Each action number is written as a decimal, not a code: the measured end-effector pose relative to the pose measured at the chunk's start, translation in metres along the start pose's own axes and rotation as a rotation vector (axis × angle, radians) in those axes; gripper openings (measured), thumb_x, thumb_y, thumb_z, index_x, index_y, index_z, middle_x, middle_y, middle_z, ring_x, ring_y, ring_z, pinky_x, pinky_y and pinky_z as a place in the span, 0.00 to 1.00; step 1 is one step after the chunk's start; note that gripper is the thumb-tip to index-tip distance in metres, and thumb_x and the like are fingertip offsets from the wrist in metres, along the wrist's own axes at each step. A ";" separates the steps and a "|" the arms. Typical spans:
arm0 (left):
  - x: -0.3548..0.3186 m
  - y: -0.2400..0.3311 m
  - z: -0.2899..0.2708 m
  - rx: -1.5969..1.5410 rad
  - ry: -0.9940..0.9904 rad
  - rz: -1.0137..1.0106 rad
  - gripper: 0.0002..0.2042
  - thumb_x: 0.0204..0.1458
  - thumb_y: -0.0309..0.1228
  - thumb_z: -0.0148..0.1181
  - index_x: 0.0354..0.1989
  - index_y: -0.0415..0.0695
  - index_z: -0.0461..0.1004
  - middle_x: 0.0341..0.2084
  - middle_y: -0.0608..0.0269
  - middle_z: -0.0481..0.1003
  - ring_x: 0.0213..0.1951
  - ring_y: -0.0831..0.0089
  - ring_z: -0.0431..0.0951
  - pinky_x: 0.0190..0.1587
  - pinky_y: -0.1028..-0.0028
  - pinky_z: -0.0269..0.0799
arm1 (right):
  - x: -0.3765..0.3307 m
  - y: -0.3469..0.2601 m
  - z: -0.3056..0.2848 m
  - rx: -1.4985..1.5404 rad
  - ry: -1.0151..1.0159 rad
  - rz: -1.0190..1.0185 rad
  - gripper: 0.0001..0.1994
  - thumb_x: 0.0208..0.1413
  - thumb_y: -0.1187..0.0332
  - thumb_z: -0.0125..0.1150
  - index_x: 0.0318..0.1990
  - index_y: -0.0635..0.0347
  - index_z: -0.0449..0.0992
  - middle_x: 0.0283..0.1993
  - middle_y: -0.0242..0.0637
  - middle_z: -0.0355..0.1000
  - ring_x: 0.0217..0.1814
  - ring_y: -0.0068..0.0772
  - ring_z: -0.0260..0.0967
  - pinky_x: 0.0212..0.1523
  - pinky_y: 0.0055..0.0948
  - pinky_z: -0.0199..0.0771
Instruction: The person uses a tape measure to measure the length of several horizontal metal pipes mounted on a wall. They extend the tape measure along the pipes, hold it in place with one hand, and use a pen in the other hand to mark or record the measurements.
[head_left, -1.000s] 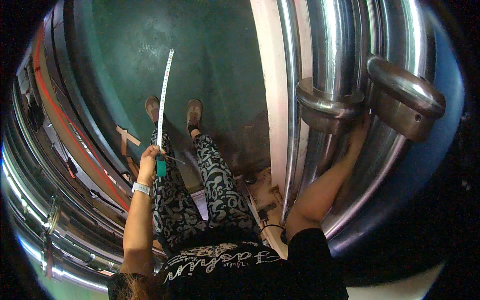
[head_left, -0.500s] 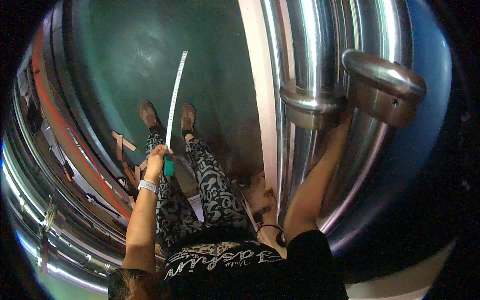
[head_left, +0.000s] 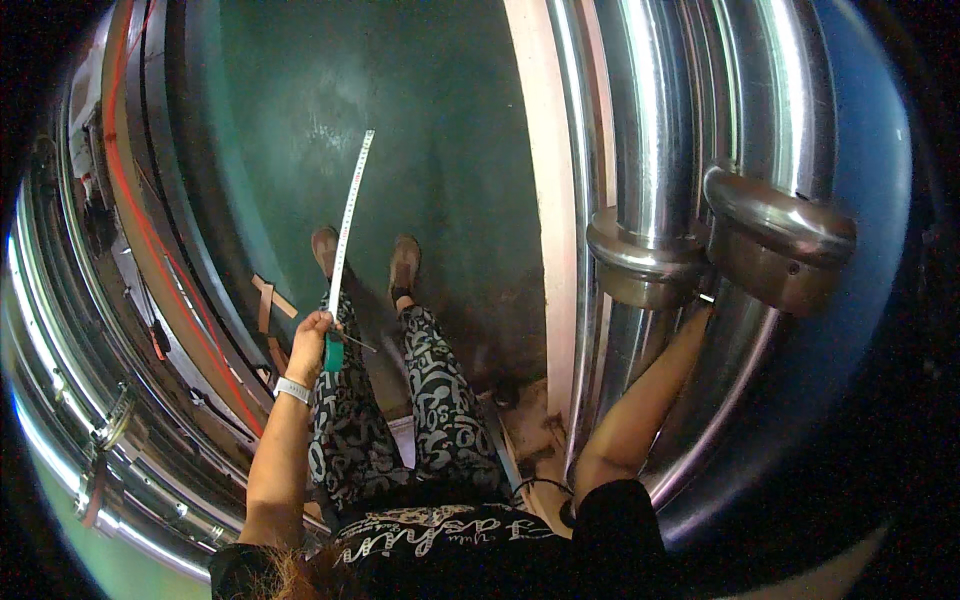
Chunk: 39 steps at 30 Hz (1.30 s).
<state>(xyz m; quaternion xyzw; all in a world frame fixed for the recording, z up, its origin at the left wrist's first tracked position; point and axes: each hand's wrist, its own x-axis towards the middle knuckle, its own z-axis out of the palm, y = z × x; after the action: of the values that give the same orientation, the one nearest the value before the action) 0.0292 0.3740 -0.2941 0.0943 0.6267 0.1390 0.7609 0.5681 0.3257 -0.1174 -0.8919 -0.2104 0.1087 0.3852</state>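
My left hand (head_left: 311, 343) is closed around a tape measure with a green case (head_left: 334, 352). Its white blade (head_left: 349, 215) stretches out past my shoes, the far end standing free over the green floor. A thin rod-like thing (head_left: 358, 342) sticks out beside the case; what it is I cannot make out. My right forearm (head_left: 655, 378) reaches between two shiny metal rollers, up under a collar (head_left: 650, 262) and a thicker ring (head_left: 780, 245). The fingers of my right hand are hidden there. A small bright piece (head_left: 706, 297) shows beside the wrist, too small to name.
On the left runs a machine frame with a red cable (head_left: 165, 250) and several long metal bars. Brown strips (head_left: 268, 305) lie near my left hand. A pale beam (head_left: 552, 200) borders the rollers, and a dark cord (head_left: 540, 484) hangs by my right elbow.
The whole view has shifted, so most things sit lower and farther right. The left hand keeps hold of the tape measure. A small bright piece now shows at my right wrist.
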 end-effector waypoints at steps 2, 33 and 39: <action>0.000 -0.002 0.009 -0.016 0.007 0.031 0.07 0.53 0.31 0.46 0.25 0.44 0.66 0.19 0.67 0.70 0.20 0.79 0.67 0.25 0.80 0.64 | -0.002 0.001 -0.002 -0.006 0.010 0.006 0.20 0.56 0.64 0.40 0.53 0.66 0.59 0.53 0.43 0.59 0.53 0.35 0.57 0.53 0.30 0.56; -0.005 0.005 0.029 0.044 -0.055 0.023 0.07 0.53 0.30 0.45 0.27 0.42 0.65 0.20 0.66 0.70 0.20 0.77 0.68 0.27 0.78 0.66 | 0.026 0.017 0.016 -0.142 0.085 -0.048 0.20 0.56 0.62 0.41 0.52 0.66 0.61 0.51 0.43 0.60 0.51 0.35 0.58 0.50 0.29 0.58; -0.012 0.016 0.020 0.085 -0.082 0.100 0.07 0.53 0.31 0.46 0.26 0.42 0.66 0.20 0.66 0.70 0.21 0.77 0.68 0.27 0.78 0.66 | 0.021 0.014 0.019 -0.256 0.139 -0.052 0.20 0.56 0.62 0.41 0.51 0.66 0.61 0.50 0.43 0.61 0.51 0.35 0.58 0.50 0.29 0.58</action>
<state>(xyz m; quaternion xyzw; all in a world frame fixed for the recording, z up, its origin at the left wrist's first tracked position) 0.0453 0.3858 -0.2742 0.1633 0.5949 0.1461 0.7733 0.5838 0.3387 -0.1414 -0.9334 -0.2185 0.0090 0.2846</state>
